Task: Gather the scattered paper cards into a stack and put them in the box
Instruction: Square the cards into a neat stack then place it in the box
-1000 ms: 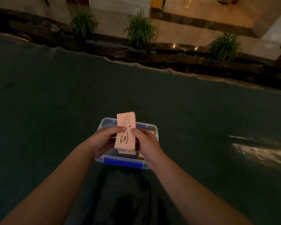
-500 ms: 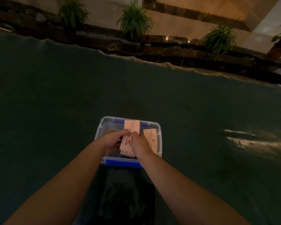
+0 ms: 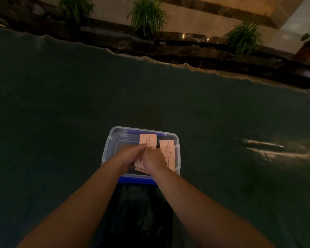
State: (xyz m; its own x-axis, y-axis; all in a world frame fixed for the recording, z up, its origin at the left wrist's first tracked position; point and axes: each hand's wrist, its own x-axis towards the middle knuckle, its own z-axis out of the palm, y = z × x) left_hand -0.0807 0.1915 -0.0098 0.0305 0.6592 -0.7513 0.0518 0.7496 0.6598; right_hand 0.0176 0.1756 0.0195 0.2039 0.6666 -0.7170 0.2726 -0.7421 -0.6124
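The stack (image 3: 147, 144) is lying inside the box (image 3: 109, 146), long axis pointing away from the person, with the left hand (image 3: 131, 156) and right hand (image 3: 153, 161) pinching its near end between them.

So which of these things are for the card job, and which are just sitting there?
For the job:
- stack of cards, held by the left hand and right hand
- more cards already inside the box
- clear box

Just there:
- dark green cloth under the box
- potted plants along the far ledge
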